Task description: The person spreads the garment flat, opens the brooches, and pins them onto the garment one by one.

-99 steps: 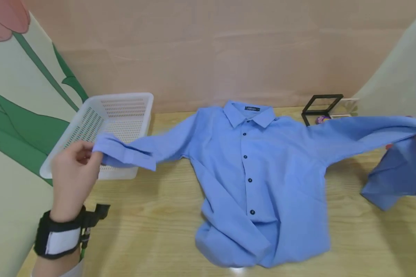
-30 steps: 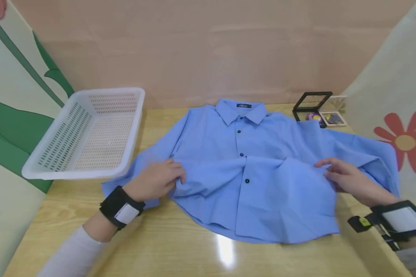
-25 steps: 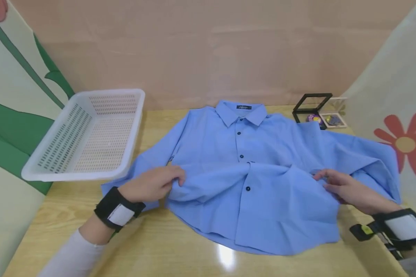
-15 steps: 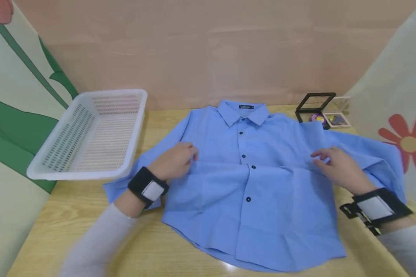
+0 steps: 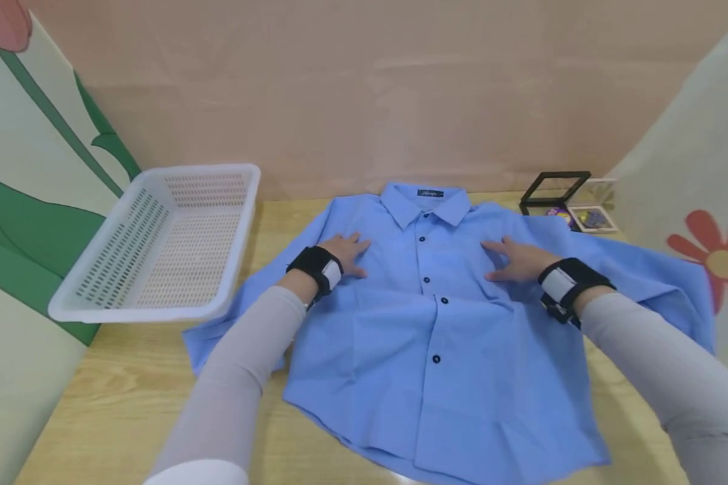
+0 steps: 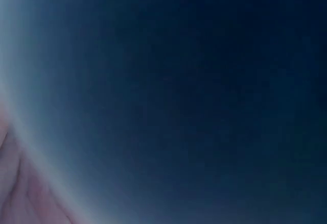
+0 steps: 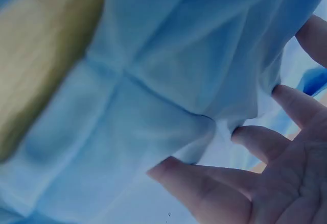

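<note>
A blue long-sleeved button-up shirt [image 5: 382, 384] lies front up, its collar [image 5: 427, 205] at the far side and its hem towards me. A crease crosses the middle of its front. My left hand [image 5: 344, 254] rests with spread fingers on the left chest of the shirt. On the opposite chest my right hand [image 5: 518, 261] touches the cloth, fingers also spread. In the right wrist view, fingertips [image 7: 166, 169] meet the loosely rippled shirt cloth [image 7: 168, 81]. Dark blue blur fills the left wrist view, with a bit of palm [image 6: 25, 193] in the corner.
A white plastic basket [image 5: 233, 269] stands at the left, above the spread left sleeve. Behind the right shoulder are a black frame [image 5: 555, 185] and a small light case [image 5: 593, 219]. The wooden table [image 5: 115, 404] meets a beige backdrop [image 5: 364, 101].
The sleeves were let go and laid down. The turned-up lower part of the shirt was spread towards me. Both hands then moved away from me, up onto the chest.
</note>
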A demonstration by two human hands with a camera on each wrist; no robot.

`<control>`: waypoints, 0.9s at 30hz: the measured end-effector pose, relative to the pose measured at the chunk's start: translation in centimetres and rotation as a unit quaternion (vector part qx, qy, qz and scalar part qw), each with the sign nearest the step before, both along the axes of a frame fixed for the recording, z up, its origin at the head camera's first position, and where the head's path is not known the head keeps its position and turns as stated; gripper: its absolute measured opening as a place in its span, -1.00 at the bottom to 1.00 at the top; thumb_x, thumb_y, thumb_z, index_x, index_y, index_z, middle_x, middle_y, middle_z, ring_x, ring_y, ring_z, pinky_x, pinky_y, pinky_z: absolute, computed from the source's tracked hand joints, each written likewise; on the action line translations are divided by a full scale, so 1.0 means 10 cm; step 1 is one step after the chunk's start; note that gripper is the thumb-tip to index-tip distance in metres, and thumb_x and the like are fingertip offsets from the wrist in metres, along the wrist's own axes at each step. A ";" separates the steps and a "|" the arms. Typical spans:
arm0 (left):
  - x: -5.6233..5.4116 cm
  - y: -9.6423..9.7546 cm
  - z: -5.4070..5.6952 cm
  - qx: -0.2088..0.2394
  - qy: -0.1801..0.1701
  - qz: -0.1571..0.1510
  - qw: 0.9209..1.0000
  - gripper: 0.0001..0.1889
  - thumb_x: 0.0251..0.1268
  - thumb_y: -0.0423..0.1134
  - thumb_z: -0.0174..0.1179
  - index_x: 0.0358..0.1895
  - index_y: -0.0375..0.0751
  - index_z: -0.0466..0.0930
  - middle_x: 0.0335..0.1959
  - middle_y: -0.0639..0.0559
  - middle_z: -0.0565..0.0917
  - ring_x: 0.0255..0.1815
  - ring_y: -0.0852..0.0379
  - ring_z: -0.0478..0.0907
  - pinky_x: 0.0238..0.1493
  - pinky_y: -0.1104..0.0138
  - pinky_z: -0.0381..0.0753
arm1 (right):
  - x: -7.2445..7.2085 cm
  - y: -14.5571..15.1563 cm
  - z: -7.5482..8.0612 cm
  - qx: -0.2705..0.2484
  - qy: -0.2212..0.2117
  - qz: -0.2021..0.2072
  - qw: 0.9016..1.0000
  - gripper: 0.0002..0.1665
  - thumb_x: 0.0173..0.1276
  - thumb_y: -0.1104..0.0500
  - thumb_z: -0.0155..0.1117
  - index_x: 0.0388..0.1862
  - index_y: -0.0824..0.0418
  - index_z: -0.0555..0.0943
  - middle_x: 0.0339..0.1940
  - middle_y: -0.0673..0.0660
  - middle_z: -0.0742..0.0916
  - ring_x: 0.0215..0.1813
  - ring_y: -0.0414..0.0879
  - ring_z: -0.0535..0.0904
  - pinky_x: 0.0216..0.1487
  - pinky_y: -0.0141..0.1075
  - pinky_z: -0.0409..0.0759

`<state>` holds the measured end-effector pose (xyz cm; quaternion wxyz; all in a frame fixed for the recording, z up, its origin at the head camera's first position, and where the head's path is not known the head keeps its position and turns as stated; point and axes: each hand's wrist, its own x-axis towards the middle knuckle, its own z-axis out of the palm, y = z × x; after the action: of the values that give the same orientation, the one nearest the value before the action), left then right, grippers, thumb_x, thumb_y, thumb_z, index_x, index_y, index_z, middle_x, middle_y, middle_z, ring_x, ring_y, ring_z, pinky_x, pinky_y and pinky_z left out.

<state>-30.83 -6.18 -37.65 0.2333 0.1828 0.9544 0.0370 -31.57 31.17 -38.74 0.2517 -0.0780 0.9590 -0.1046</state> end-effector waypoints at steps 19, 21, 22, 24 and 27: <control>-0.21 -0.27 0.12 -0.006 -0.009 0.054 0.998 -0.25 0.46 0.12 0.09 0.60 0.06 0.03 0.63 -0.05 0.05 0.62 -0.18 0.01 0.55 -0.03 0.16 | -0.38 -0.30 0.06 0.003 0.002 0.019 1.000 0.03 0.39 -0.17 0.25 0.61 0.20 0.00 0.54 0.61 -0.09 0.46 0.67 -0.08 0.39 0.47 0.05; -0.23 -0.23 0.16 0.006 0.011 0.055 0.998 -0.42 0.48 0.04 0.11 0.45 -0.08 0.32 0.46 -0.12 0.36 0.46 -0.12 0.32 0.42 0.06 0.35 | -0.37 -0.33 0.12 0.003 0.020 0.029 0.999 -0.08 0.42 -0.11 0.23 0.57 0.26 0.12 0.53 0.59 0.08 0.47 0.62 0.02 0.39 0.44 0.12; -0.25 -0.20 0.17 0.014 0.027 0.049 0.998 -0.52 0.48 0.01 0.12 0.34 -0.13 0.44 0.34 -0.12 0.49 0.34 -0.09 0.44 0.34 0.10 0.43 | -0.37 -0.35 0.15 0.002 0.039 0.038 0.999 -0.16 0.43 -0.06 0.21 0.53 0.31 0.20 0.50 0.58 0.18 0.46 0.59 0.10 0.38 0.41 0.17; -0.29 -0.14 0.16 0.031 0.058 0.027 0.997 -0.63 0.48 -0.05 0.13 0.18 -0.18 0.55 0.17 -0.10 0.61 0.18 -0.04 0.54 0.24 0.16 0.49 | -0.38 -0.42 0.21 0.002 0.086 0.051 0.995 -0.30 0.45 0.01 0.18 0.42 0.39 0.35 0.40 0.55 0.39 0.40 0.52 0.27 0.35 0.35 0.29; -0.36 -0.06 0.05 0.042 0.060 -0.005 0.997 -0.48 0.47 -0.03 0.14 0.40 -0.09 0.40 0.40 -0.10 0.46 0.41 -0.05 0.40 0.44 0.15 0.35 | -0.39 -0.60 0.20 -0.011 0.120 0.061 0.991 -0.34 0.48 0.04 0.14 0.44 0.36 0.35 0.42 0.47 0.43 0.40 0.45 0.33 0.37 0.30 0.30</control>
<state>-34.44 -6.82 -37.16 0.1681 0.1991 0.9633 0.0645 -35.52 25.16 -36.75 0.1404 -0.1507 0.9745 -0.0891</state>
